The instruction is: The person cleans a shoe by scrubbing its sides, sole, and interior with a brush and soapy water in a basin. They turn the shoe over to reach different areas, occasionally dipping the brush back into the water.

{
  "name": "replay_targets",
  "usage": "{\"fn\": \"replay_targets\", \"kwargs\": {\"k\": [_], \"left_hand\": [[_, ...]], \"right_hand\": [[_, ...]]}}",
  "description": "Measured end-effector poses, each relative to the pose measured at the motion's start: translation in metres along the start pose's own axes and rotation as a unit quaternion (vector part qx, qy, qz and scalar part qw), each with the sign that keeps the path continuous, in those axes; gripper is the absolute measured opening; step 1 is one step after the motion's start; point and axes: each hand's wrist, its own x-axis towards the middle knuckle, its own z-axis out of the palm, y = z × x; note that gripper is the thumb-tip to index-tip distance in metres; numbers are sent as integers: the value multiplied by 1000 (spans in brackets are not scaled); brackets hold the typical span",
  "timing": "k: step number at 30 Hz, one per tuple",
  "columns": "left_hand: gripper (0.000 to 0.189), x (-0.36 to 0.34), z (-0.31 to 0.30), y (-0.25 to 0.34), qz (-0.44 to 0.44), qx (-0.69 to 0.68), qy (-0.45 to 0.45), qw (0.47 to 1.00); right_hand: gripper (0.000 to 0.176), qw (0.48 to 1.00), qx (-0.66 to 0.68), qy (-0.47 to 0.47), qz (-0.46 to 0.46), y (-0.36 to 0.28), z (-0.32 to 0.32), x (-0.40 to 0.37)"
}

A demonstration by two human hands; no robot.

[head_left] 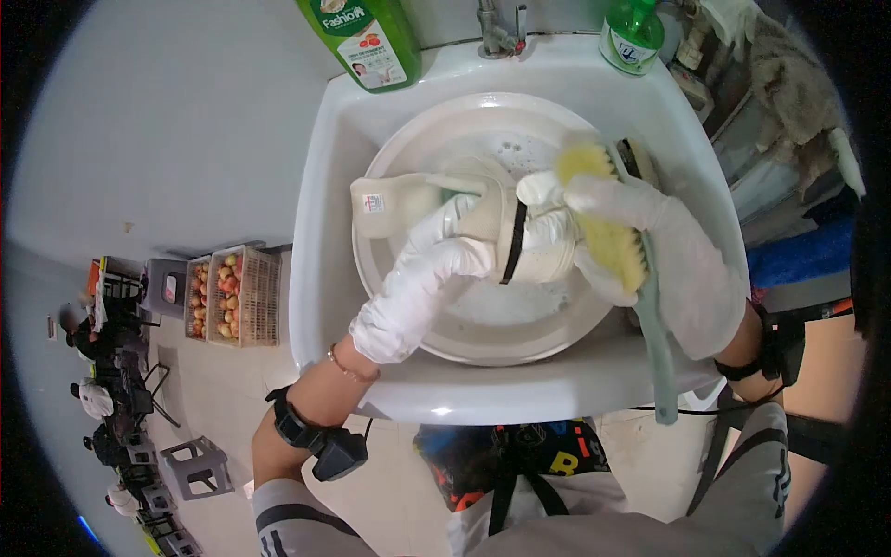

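My left hand [427, 288], in a white glove, is closed around a cream cylindrical container [543, 265] with a black band round it. It is tilted on its side above a white basin [501, 354]. My right hand [691, 265], also gloved, grips a scrubbing brush [660, 362] with yellow bristles and a pale green handle. The bristles are beside the container's right end; contact is hard to tell. A pale boxy piece [399, 209] with a small label extends left from behind my left hand; whether it joins the container is hidden. Sudsy water shows in the basin.
The basin stands in a white sink [520, 407] below a metal tap [498, 37]. A green detergent bottle [371, 56] and a green pump bottle [633, 42] are on the back rim. Crates of fruit [243, 297], a grey stool [197, 467] and seated people are at left.
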Motion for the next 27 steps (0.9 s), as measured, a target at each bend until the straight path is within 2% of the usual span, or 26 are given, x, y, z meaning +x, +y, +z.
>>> {"fn": "replay_targets", "kwargs": {"k": [1, 3, 5, 8, 12, 14, 18, 22, 24, 27], "left_hand": [[45, 1, 3, -1, -19, 39, 29, 999], [41, 2, 3, -6, -37, 79, 59, 994], [36, 3, -2, -15, 48, 70, -2, 996], [34, 1, 6, -12, 26, 118, 51, 991], [34, 0, 8, -11, 18, 116, 62, 991], [35, 1, 8, -7, 8, 105, 34, 994], [34, 4, 7, -9, 8, 109, 35, 993], [32, 7, -5, -12, -31, 132, -18, 991], [32, 3, -8, -12, -52, 140, -42, 988], [34, -5, -3, -9, -15, 177, -42, 983]], "right_hand": [[27, 1000, 0, 0, -1, -1, 2, -1], [28, 996, 31, 59, 67, -2, 6, -2], [28, 997, 33, 39, 57, -1, 4, -2], [30, 999, 25, 25, 33, 4, 1, -3], [30, 1000, 9, 16, -1, 7, 0, -2], [29, 1000, -6, 7, -7, 7, -4, 1], [30, 1000, -15, 19, 3, 7, -1, 0], [29, 999, -36, -22, 10, 1, 3, -2], [29, 999, -39, 8, -7, 6, 3, -4], [30, 1000, -22, -19, -8, 8, 0, -4]]}}
